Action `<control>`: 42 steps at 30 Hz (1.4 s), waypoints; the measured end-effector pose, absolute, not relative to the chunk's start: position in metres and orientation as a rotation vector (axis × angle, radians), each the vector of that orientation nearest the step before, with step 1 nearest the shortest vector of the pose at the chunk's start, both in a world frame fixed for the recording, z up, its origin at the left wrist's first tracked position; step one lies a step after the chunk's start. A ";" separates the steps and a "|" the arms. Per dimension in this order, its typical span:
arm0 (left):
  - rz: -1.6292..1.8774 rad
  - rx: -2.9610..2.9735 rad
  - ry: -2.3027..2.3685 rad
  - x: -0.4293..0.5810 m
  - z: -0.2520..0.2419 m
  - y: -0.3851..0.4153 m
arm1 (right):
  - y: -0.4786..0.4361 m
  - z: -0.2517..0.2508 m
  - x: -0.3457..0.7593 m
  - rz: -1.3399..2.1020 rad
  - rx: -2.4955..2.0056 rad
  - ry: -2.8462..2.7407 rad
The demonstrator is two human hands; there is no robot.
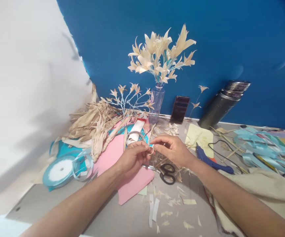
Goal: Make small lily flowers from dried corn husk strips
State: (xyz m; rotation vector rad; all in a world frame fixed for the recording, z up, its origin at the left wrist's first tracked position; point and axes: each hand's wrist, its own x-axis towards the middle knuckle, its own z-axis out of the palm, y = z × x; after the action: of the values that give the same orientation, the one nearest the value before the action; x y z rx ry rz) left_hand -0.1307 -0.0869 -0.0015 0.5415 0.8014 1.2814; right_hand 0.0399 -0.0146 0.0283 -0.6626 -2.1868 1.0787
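Observation:
My left hand and my right hand meet over the middle of the table, fingers pinched together. Between their fingertips is a thin, pale curled strip, apparently corn husk, which both hands grip. A bit of light blue shows at the same spot, too small to make out. Just below the hands lie scissors with black handles, their blades partly under my left hand. Pink paper spreads beneath my left hand and forearm.
Husk flowers stand in a clear bottle beside a phone. Dried husks and a blue ribbon spool lie left. A blue glue gun, dark flask and cloth sit right.

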 end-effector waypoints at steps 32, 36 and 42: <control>1.239 0.710 0.931 -0.131 -0.002 -0.088 | -0.013 0.026 0.040 1.065 -0.768 -2.161; 1.240 0.827 1.045 -0.131 0.002 -0.089 | -0.014 0.027 0.039 1.024 -0.722 -2.168; 1.260 0.896 1.126 -0.131 0.003 -0.089 | -0.012 0.024 0.039 1.028 -0.662 -2.166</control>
State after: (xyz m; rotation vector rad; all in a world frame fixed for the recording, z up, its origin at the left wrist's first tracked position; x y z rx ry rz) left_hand -0.1310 -0.0887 0.0026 0.8959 1.1256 1.2596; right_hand 0.0390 -0.0125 0.0237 -0.6619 -2.1661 1.0280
